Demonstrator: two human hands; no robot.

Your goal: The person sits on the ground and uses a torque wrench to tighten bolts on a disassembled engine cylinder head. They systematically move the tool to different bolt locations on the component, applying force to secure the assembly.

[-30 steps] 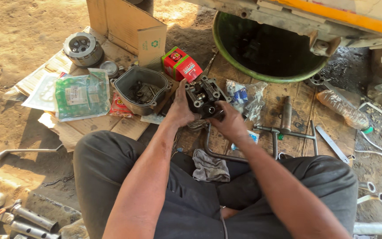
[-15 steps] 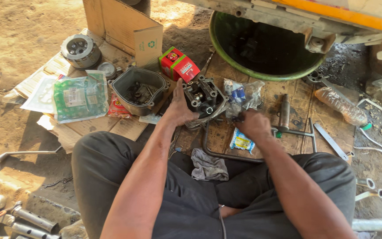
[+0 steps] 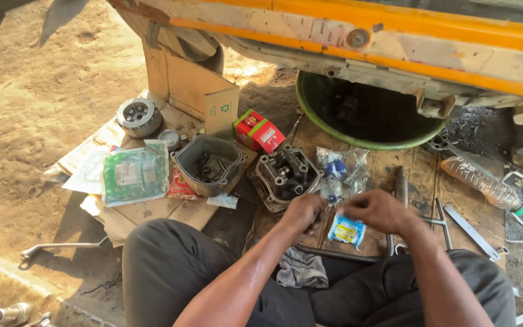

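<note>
My left hand (image 3: 302,215) and my right hand (image 3: 378,211) are drawn close together above my lap, fingers curled and fingertips nearly meeting. Whatever may be pinched between them is hidden. Just beyond my left hand, a dark metal cylinder head (image 3: 286,174) sits on the wooden board, and neither hand touches it. A small blue and yellow packet (image 3: 347,231) lies under my right hand. Clear plastic bags of small parts (image 3: 341,169) lie beside the cylinder head. A grey rag (image 3: 301,269) rests between my knees.
A grey engine cover (image 3: 208,162), a red box (image 3: 259,133), a green gasket packet (image 3: 134,174), a clutch assembly (image 3: 138,117) and a cardboard box (image 3: 198,88) lie at left. A green basin (image 3: 358,136) stands under the orange vehicle body. A plastic bottle (image 3: 478,183), T-handle tools (image 3: 441,219) and a wrench (image 3: 62,246) are around.
Both hands left the cylinder head and pulled back toward my lap. First the right hand moved to the packet, then the left came off, and now they meet.
</note>
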